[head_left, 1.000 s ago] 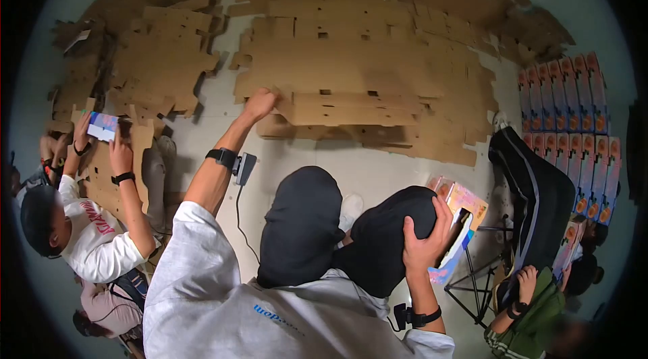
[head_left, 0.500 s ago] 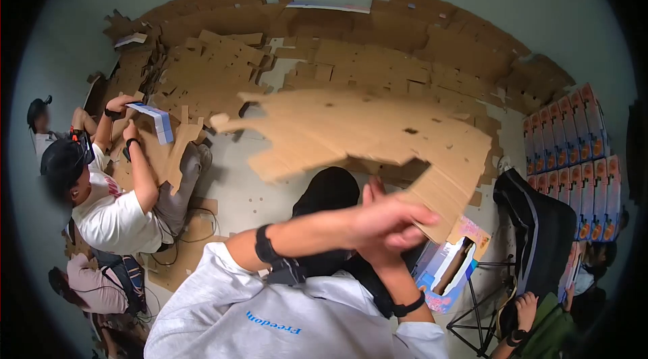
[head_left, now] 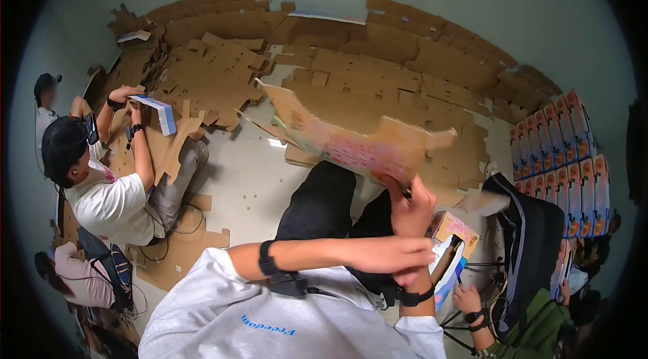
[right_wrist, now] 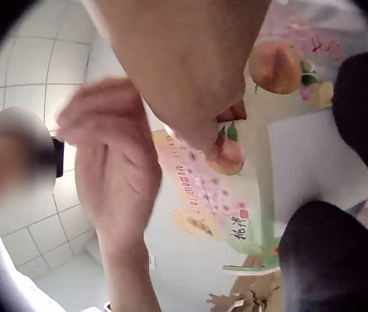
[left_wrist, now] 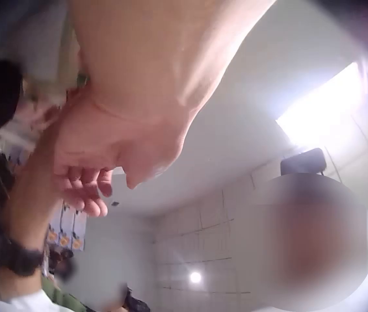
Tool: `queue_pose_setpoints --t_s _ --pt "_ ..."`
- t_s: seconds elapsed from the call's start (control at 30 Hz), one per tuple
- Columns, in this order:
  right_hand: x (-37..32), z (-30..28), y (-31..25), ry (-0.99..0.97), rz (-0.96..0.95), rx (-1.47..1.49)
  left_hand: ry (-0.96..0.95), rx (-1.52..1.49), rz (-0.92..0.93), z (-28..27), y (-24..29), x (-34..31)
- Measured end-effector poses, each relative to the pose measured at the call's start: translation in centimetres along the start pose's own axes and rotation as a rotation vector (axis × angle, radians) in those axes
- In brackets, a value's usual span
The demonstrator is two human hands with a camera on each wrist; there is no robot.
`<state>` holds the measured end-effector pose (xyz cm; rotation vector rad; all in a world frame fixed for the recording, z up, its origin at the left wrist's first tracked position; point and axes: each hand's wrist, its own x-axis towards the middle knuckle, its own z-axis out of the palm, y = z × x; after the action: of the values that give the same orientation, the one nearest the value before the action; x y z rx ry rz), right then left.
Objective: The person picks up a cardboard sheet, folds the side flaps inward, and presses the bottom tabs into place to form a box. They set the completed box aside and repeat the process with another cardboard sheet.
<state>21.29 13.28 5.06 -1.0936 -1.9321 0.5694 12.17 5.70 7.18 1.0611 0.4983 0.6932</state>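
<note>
A flat cardboard carton blank (head_left: 358, 150) is held above the knees in the head view, its pink printed side turned toward the wearer and its cut flaps pointing outward. My right hand (head_left: 413, 207) pinches its near right edge. Peaches and pink lettering show on the printed panel (right_wrist: 210, 195) in the right wrist view. My left hand (head_left: 398, 256) crosses over the right forearm, holding nothing. Its fingers hang loosely bent in the left wrist view, where the hand (left_wrist: 99, 156) is large. Beside the right forearm stands a printed carton (head_left: 466, 234) with a slot in its top.
Brown cardboard blanks (head_left: 378, 82) lie stacked across the floor ahead. Rows of printed cartons (head_left: 560, 163) stand at right, behind a black padded item (head_left: 533, 244). Another person (head_left: 101, 204) sits at left with a blue-white box (head_left: 158, 113). A person in green (head_left: 540, 325) is at lower right.
My left hand brought the blank over from the stack to my right hand, then let go. The blank has turned from its brown side to its printed side.
</note>
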Motion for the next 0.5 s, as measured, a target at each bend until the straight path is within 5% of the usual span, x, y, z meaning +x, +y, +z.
queue_pose_setpoints --t_s 0.03,0.17,0.23,0.33,0.43,0.5 --pt "-0.5 -0.9 0.1 0.004 0.008 -0.004 0.098 0.135 0.090 -0.7 0.0 -2.0" --pt "-4.0 -4.7 2.0 -0.027 -0.004 0.053 1.193 0.786 0.214 -5.9 -3.7 -9.0" --pt "-6.4 -5.7 3.2 -0.071 0.018 0.139 1.435 0.837 0.142 -8.8 -6.1 -12.6" --pt "-9.7 -6.4 3.6 -0.137 0.075 0.289 1.359 0.983 0.370 -9.1 -5.5 -14.8" --pt "-12.6 -6.7 3.9 -0.245 0.221 0.407 1.061 1.126 0.385 -8.2 -5.1 -15.7" --pt "-14.3 -6.5 3.8 -0.272 0.342 0.467 0.778 0.947 0.349 -8.2 -5.9 -16.2"
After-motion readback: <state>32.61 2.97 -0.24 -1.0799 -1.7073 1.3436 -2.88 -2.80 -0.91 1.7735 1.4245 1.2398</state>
